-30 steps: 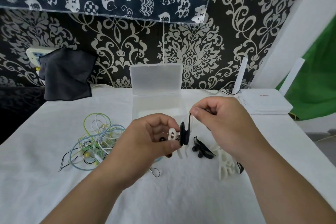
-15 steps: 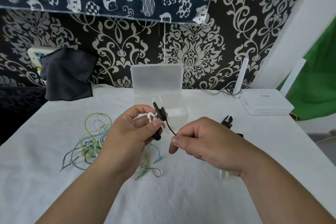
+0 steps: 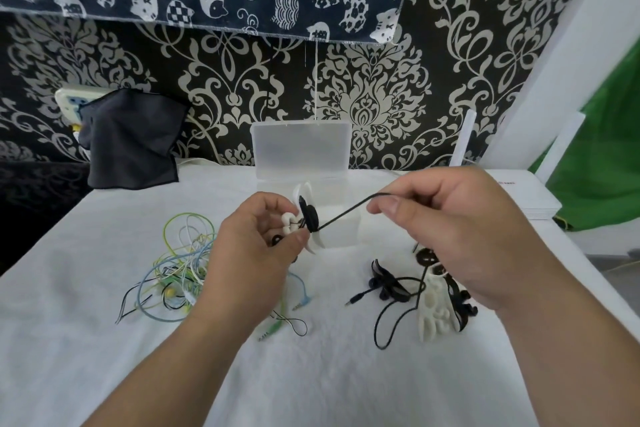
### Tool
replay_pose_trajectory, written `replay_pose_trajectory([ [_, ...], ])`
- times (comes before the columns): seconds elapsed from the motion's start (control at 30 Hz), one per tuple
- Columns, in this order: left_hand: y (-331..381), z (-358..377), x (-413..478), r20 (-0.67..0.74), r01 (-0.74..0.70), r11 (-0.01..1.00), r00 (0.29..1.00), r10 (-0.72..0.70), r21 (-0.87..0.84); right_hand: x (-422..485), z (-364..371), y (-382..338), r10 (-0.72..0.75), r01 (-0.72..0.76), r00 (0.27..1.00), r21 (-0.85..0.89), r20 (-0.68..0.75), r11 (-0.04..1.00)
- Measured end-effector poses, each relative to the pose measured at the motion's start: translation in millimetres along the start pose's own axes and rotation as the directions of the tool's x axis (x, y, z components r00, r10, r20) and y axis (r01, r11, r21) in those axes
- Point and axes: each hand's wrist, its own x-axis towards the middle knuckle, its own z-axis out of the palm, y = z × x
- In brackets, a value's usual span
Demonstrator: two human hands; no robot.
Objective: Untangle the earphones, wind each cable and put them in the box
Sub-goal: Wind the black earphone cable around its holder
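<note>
Background: dark wallpaper with a pale damask pattern; a navy cloth printed with cat faces hangs across the top of the frame.
Surface: white tablecloth (image 3: 311, 374) fills the lower frame.
View: head camera, looking forward and down.
Box: clear plastic box (image 3: 301, 146), lid standing open against the wall, at frame centre just behind the hands. Its contents cannot be made out.
Left hand: left hand (image 3: 249, 253), at centre, pinches a white winder (image 3: 288, 220) between thumb and fingers; black turns are already wound on it.
Right hand: right hand (image 3: 460, 232), right of centre, pinches the black cable (image 3: 346, 212) between thumb and forefinger, drawing it taut from the winder.
Free end: slack loop and jack plug (image 3: 353, 300) lie on the cloth at lower right, beside spare winders (image 3: 433, 315).
Remaining work: tangle of coloured earphones (image 3: 180, 263) lies at centre left, well apart from the box.
Step (judged): winding the black cable; task at an early stage.
Handling (judged): cable is light, thin and limp. It holds no shape unless kept under tension and kinks if pulled hard. Earbuds and plug joints are the fragile points.
Grip point (judged): pinch the cable close to the winder; hold the winder by its body, not its tips.
</note>
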Motion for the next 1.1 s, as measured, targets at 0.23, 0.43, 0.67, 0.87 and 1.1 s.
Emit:
replay_pose_trajectory([
  [0.23,1.6,3.1,-6.6,0.17,-0.043,0.998,0.985,0.036,0.039,1.2,9.8,-3.3,-0.066,0.066,0.997,-0.018,0.031,0.998],
  [0.43,3.0,6.8,-13.0,0.429,0.004,0.997,0.903,0.027,-0.072,6.9,16.9,14.2,-0.005,-0.005,0.99,-0.071,-0.144,0.997],
  [0.67,8.7,6.7,-14.1,0.469,0.128,0.927,0.881,0.057,-0.353,8.3,24.1,32.6,0.224,-0.24,0.966,-0.126,-0.133,0.962],
  [0.87,6.3,4.5,-11.6,0.331,0.112,0.936,0.944,0.005,-0.332,3.3,32.7,32.4,0.414,-0.361,0.896,-0.282,0.159,0.889],
  [1.1,1.6,3.3,-7.1,0.214,0.148,0.912,0.975,-0.068,-0.383,-2.2,33.3,27.6,0.412,-0.365,0.804,-0.192,0.429,0.911],
])
